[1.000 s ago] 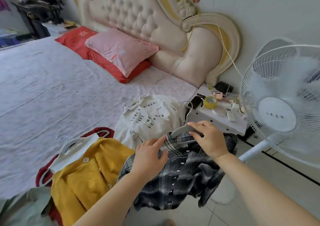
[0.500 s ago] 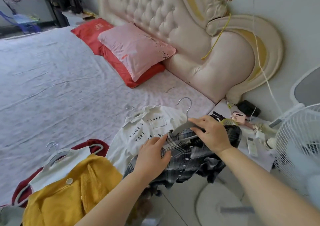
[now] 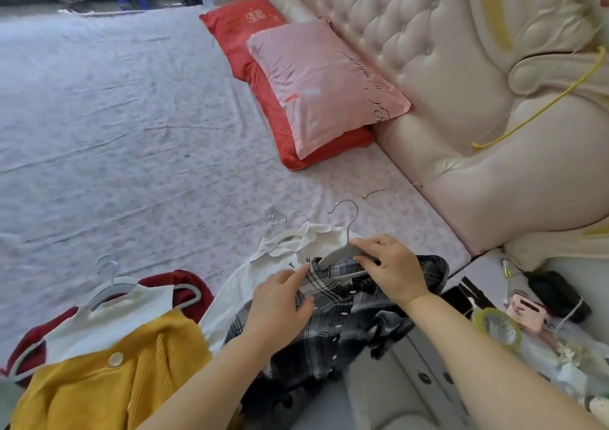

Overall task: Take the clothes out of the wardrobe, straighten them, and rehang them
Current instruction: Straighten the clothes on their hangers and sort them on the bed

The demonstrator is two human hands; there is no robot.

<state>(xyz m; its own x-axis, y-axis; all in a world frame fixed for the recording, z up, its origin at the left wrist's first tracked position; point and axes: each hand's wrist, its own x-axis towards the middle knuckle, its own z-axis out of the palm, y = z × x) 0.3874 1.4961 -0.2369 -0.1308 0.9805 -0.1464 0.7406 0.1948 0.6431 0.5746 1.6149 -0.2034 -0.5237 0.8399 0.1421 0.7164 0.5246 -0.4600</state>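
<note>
Right-hand grip [image 3: 390, 271]: fingers curled over one shoulder of a pale grey plastic hanger with a metal hook [image 3: 339, 251], thumb underneath, closed on it. The hook points up and away from the person.

Left-hand grip [image 3: 280, 301]: fingers nearly straight and laid on the collar of the grey, black and white plaid button-front shirt [image 3: 346, 317], thumb spread to the side. It is a touch, not a clench.

The plaid shirt lies bunched at the near edge of the bed [image 3: 115, 116]. Its collar meets the held hanger, and its lower part drapes over the edge. It overlaps a white collared shirt with black lettering [image 3: 250, 284], which lies flat on its own hanger.

Counts:
- Four hanger hooks are visible: one held, one at the white shirt's neck, two close together at left.
- Garments at left, stacked: a mustard-yellow ribbed knit cardigan with a round white button [image 3: 108, 380], over a plain white top [image 3: 108, 321], over a dark red garment [image 3: 184, 284].
- Two pillows: a pink satin-look pillow [image 3: 316, 83] resting on a red pillow [image 3: 250, 31].

The bed sheet is pale, finely printed and creased. The cream button-tufted padded headboard [image 3: 412, 34] has yellow trim. A yellow tape roll [image 3: 501, 329] lies on the cluttered white tabletop [image 3: 487, 274] at right.
</note>
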